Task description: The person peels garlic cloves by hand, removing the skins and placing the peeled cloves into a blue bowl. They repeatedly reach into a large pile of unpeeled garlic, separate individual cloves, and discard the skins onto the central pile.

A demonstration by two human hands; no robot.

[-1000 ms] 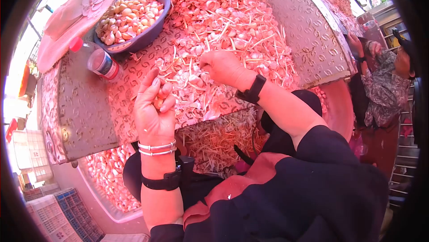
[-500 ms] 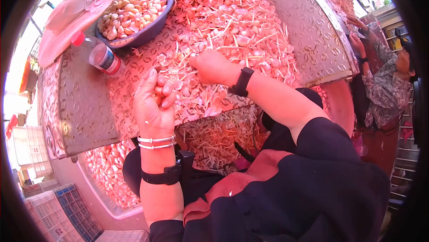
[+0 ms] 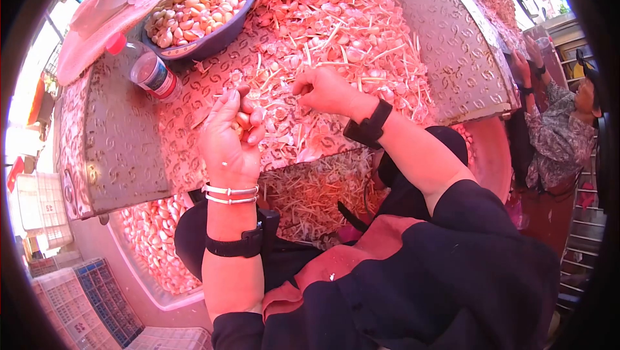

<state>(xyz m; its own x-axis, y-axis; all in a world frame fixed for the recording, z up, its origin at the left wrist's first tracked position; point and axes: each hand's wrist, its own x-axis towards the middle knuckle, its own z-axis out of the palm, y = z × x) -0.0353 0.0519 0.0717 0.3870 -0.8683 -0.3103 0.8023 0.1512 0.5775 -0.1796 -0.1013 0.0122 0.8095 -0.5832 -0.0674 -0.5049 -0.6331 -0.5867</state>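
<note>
Over the near part of the metal table [image 3: 449, 46]: left hand [image 3: 229, 146] palm up, fingers curled around a few garlic cloves [image 3: 242, 122]. Right hand [image 3: 330, 93] near it, not touching, fingers bent inward; cannot tell whether anything sits between the tips.

Handling note (judgement): a loose left cup should keep the cloves from rolling out; bringing one at a time up to the fingertips leaves the right hand a clean approach. Light pressure ought to spare the flesh; staying low over the surface limits any drop.

Outward: heap of cloves, skins and stalks [image 3: 349, 27] beneath and beyond the right hand. Bowl [image 3: 224, 34] filled with cloves at far left, plastic bottle [image 3: 154, 76] just beside it.
</note>
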